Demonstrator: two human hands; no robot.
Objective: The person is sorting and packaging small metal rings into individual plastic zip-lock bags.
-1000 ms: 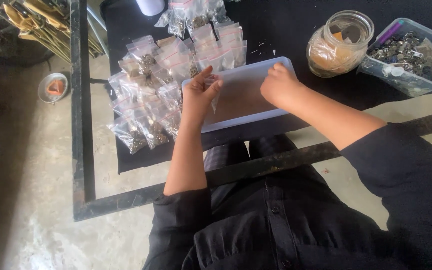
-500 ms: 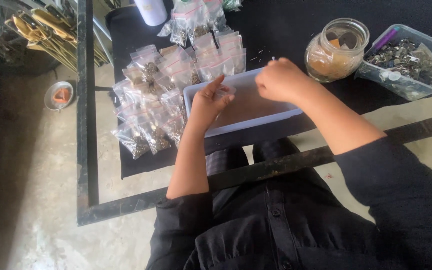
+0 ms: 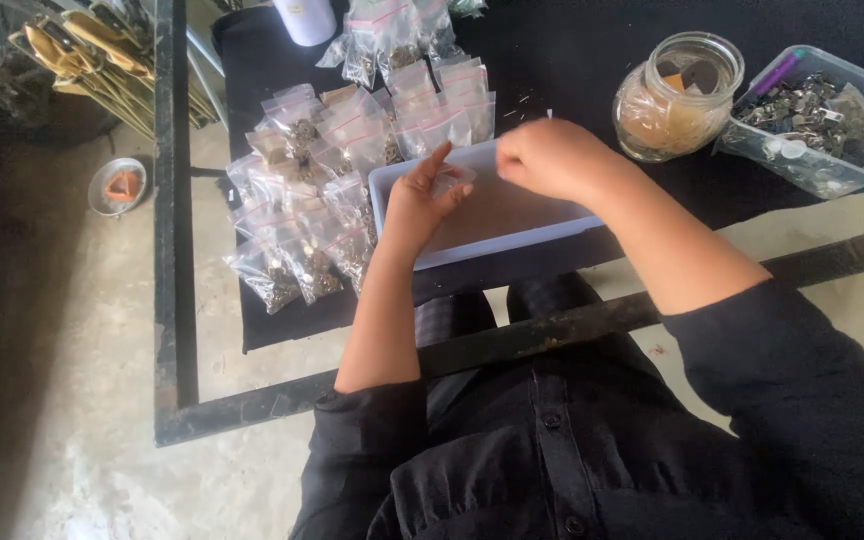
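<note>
My left hand holds a small clear plastic bag over the left end of a shallow pale blue tray, index finger raised. My right hand hovers over the tray's far edge with fingers curled together; whether it pinches something small is hidden. Left of the tray lies a spread of several small filled zip bags on a black cloth.
A glass jar stands right of the tray, beside a clear plastic box of metal parts. A white cylinder is at the back. The black metal table frame borders the glass top; a small bowl sits on the floor.
Both hands have stayed over the tray; the left hand's index finger has lifted and the right hand has shifted slightly toward the tray's far edge. The view has dropped a little.
</note>
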